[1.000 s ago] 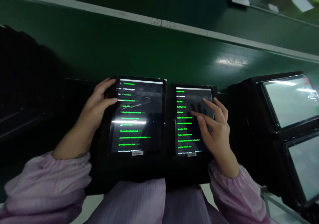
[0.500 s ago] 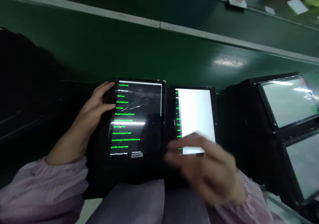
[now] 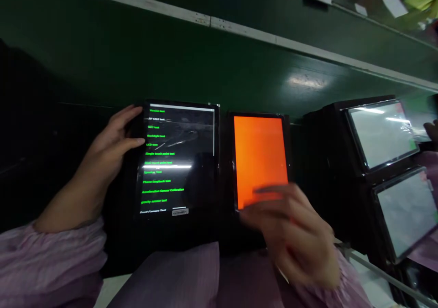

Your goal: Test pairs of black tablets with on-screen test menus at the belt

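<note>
My left hand [image 3: 111,141] grips the left edge of a black tablet [image 3: 201,175], thumb and fingers closed at its side. Green and white test names run down this tablet's dark screen, and a small white label sits at its lower edge. Beside it on the right lies a second tablet [image 3: 262,157] with a plain orange screen. Smeared by motion, my right hand [image 3: 297,235] hovers over that tablet's lower part and hides its lower right corner. Whether the fingertips touch the glass, I cannot tell.
Two more tablets, an upper one [image 3: 383,134] and a lower one [image 3: 407,212], lie tilted in dark holders at the right. Another person's hand [image 3: 431,130] shows at the right edge. A pale rail [image 3: 239,29] crosses the green bench [image 3: 171,61] behind the tablets.
The right tablet's screen has gone from white sliding over a list to full orange. My right hand has moved slightly right relative to the tablets. My left hand keeps its grip.
</note>
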Action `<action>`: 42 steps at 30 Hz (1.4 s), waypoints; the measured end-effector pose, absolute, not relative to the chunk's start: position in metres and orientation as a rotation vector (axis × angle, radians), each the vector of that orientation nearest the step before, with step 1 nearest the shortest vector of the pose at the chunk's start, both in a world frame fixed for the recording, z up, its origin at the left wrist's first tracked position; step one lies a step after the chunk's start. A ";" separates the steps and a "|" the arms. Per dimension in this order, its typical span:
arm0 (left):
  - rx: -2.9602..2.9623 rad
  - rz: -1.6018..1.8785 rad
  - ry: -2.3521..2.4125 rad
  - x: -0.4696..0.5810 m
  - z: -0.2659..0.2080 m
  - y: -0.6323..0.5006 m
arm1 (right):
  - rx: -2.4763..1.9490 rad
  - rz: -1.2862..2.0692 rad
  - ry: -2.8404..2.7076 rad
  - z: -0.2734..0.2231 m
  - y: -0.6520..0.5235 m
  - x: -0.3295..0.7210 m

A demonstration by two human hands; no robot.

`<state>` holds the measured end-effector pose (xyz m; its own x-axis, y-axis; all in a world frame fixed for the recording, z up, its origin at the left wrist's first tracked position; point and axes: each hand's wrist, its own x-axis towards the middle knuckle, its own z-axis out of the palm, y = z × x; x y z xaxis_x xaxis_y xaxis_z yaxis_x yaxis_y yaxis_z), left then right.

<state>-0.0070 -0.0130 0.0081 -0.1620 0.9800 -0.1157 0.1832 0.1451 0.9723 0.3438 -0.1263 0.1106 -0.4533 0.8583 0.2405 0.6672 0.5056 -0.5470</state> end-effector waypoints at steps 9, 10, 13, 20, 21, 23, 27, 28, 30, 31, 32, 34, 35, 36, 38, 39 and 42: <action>1.113 1.227 1.493 -0.009 -0.005 -0.004 | -1.425 0.119 -2.329 0.052 -0.112 0.358; 1.105 1.219 1.495 -0.008 -0.002 -0.005 | -1.464 0.072 -2.267 0.052 -0.114 0.363; 1.134 1.212 1.496 -0.006 0.000 -0.007 | -1.504 0.002 -2.161 0.055 -0.119 0.366; 1.189 1.289 1.554 -0.010 -0.010 -0.001 | -1.418 0.098 -2.320 0.043 -0.132 0.337; 1.191 1.286 1.552 -0.010 -0.011 -0.001 | -1.457 0.069 -2.278 0.042 -0.135 0.340; 1.197 1.277 1.542 -0.011 -0.013 -0.002 | -1.543 -0.028 -2.148 0.041 -0.144 0.349; 1.207 1.259 1.529 -0.011 -0.014 -0.005 | -1.607 -0.193 -1.998 0.043 -0.166 0.356; 1.212 1.260 1.528 -0.011 -0.014 -0.005 | -1.597 -0.198 -2.014 0.042 -0.170 0.351; 1.226 1.261 1.527 -0.010 -0.014 -0.004 | -1.570 -0.168 -2.086 0.040 -0.173 0.336; 1.230 1.259 1.527 -0.010 -0.015 -0.003 | -1.563 -0.142 -2.129 0.039 -0.172 0.328; 1.231 1.256 1.528 -0.010 -0.015 -0.002 | -1.562 -0.113 -2.168 0.037 -0.169 0.320; 1.229 1.246 1.528 -0.010 -0.017 -0.001 | -1.571 -0.064 -2.226 0.034 -0.160 0.310; 1.229 1.243 1.527 -0.010 -0.018 -0.001 | -1.578 -0.048 -2.240 0.033 -0.154 0.309; 1.231 1.242 1.524 -0.011 -0.018 0.000 | -1.590 -0.043 -2.233 0.033 -0.149 0.311; 1.239 1.247 1.517 -0.011 -0.020 0.000 | -1.620 -0.062 -2.173 0.036 -0.139 0.323; 1.241 1.251 1.516 -0.011 -0.020 0.000 | -1.634 -0.080 -2.133 0.038 -0.134 0.331; 1.235 1.260 1.526 -0.011 -0.019 -0.002 | -1.609 -0.101 -2.099 0.050 -0.124 0.345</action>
